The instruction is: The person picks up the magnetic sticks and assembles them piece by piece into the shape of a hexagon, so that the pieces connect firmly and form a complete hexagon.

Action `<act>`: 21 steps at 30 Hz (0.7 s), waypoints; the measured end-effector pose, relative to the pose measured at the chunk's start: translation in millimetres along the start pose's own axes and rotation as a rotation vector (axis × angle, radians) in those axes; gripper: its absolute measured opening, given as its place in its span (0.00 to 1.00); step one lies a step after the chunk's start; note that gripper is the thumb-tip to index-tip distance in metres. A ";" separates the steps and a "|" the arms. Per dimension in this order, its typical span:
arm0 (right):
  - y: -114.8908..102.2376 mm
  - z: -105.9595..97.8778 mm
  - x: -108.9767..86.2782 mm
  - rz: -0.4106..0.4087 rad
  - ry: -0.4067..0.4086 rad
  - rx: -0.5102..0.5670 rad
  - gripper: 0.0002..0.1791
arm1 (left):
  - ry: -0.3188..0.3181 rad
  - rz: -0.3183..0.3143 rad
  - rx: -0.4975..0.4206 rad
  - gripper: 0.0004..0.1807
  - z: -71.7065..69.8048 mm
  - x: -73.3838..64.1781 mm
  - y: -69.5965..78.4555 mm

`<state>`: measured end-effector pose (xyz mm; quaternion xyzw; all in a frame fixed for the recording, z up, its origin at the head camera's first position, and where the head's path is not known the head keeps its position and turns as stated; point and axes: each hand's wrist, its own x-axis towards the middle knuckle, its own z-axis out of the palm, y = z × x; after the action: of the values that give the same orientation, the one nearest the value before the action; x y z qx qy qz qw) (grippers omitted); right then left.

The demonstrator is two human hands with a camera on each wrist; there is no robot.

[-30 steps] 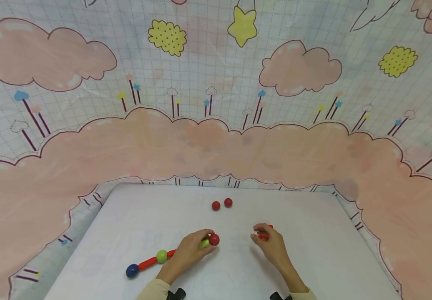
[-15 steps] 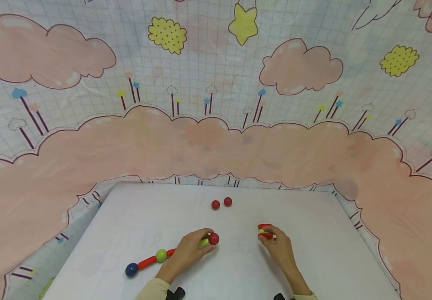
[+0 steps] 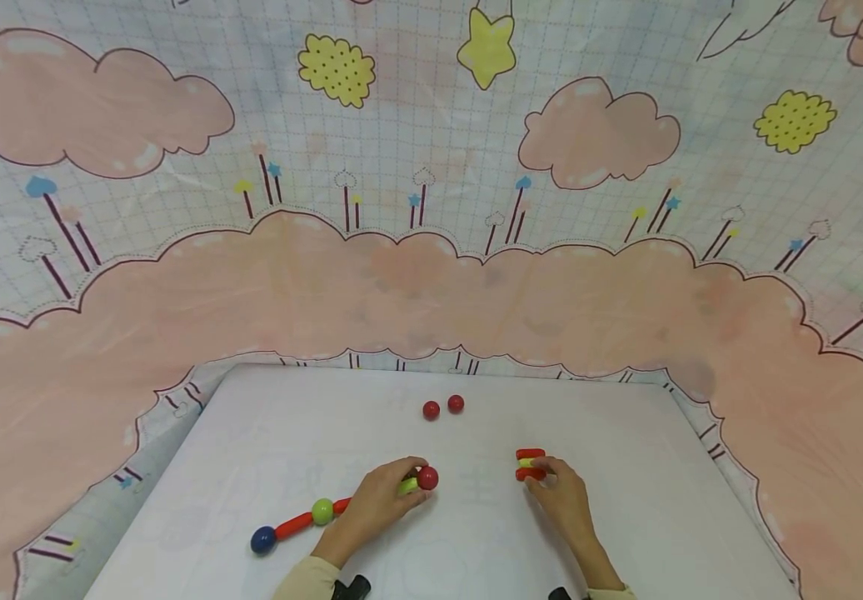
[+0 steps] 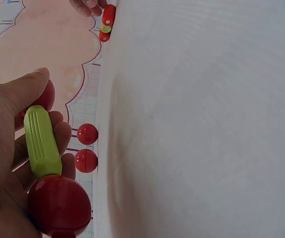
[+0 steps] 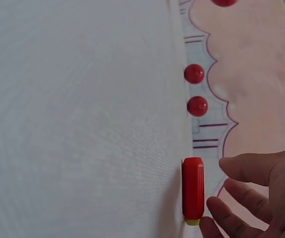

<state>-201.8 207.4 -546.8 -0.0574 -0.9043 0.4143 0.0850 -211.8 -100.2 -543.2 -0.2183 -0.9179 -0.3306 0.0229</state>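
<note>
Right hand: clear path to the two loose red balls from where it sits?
Probably yes. The right hand rests by the red sticks; only bare table lies between it and the red balls.

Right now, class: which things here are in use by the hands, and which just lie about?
In use: green rod with red ball on the chain, gripped by left hand; red and yellow rods at right hand.
Lying about: two red balls; table.

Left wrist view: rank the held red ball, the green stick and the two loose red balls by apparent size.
1. Held red ball, nearest the camera, so its lead is unsure.
2. Green stick.
3. Two loose red balls, alike.
</note>
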 end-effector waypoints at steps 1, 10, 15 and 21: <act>0.1 -0.4 0.1 0.003 -0.002 -0.003 0.15 | 0.000 -0.001 0.000 0.24 -0.1 0.1 0.0; 1.6 -2.5 2.2 0.040 -0.029 -0.024 0.15 | -0.004 -0.008 0.002 0.24 -1.0 0.4 0.0; 2.7 -2.8 5.4 0.046 -0.043 -0.064 0.16 | -0.002 -0.008 0.008 0.24 -1.5 -0.4 0.2; 4.2 -3.1 5.1 0.066 -0.067 -0.111 0.16 | -0.009 -0.015 0.011 0.24 -2.3 -0.8 1.1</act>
<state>-206.1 213.3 -547.4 -0.0779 -0.9258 0.3679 0.0379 -210.8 -101.1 -540.9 -0.2127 -0.9214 -0.3247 0.0176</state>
